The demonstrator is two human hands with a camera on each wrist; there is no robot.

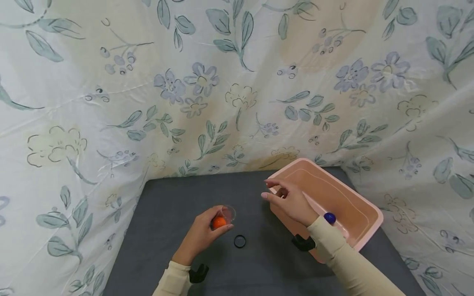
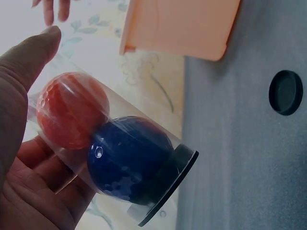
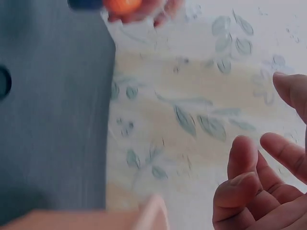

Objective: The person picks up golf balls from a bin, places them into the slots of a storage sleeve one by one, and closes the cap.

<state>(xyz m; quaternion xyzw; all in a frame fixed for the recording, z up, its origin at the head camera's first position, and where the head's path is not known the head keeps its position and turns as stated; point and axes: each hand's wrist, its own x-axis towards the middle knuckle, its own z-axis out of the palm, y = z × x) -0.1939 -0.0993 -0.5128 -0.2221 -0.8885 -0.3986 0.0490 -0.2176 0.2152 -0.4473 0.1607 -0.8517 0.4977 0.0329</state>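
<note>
Over the grey table (image 1: 166,213), our left hand (image 1: 201,236) grips a clear tube (image 2: 115,153), fingers curled round it. Inside the tube sit an orange ball (image 2: 72,110) and a blue ball (image 2: 127,160), touching each other, the blue one against the tube's black bottom cap. A loose black lid (image 1: 240,241) lies on the table just beside that hand. Our right hand (image 1: 290,201) hovers at the near rim of the pink bin (image 1: 366,218), fingers loosely bent and holding nothing, well apart from the left. Another blue ball (image 1: 329,218) lies in the bin, by the right wrist. Flowered cloth (image 1: 222,82) hangs behind and on both sides.
</note>
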